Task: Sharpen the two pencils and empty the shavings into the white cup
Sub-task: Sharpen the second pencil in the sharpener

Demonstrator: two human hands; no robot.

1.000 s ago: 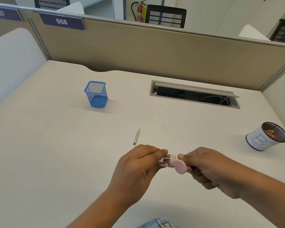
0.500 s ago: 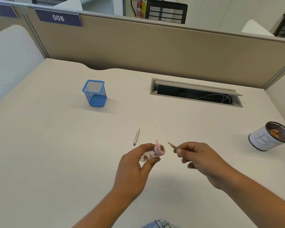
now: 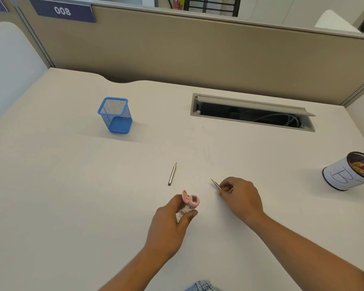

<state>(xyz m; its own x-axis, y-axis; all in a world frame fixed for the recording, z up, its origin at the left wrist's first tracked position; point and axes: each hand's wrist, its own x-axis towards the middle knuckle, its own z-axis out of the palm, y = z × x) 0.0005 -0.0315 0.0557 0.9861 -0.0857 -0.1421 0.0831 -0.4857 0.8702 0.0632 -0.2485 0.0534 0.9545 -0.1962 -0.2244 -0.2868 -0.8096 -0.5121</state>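
One pencil sits pinched in my right hand; the other pencil lies on the counter just beyond. My left hand grips the pink sharpener, lid flipped open; the white cup stands well off right.

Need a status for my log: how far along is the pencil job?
Done: the desk pencil and the held pencil both show sharp tips. In hand: the right hand pinches the held pencil; the left hand grips the sharpener, lid open. Left: emptying the sharpener into the cup.
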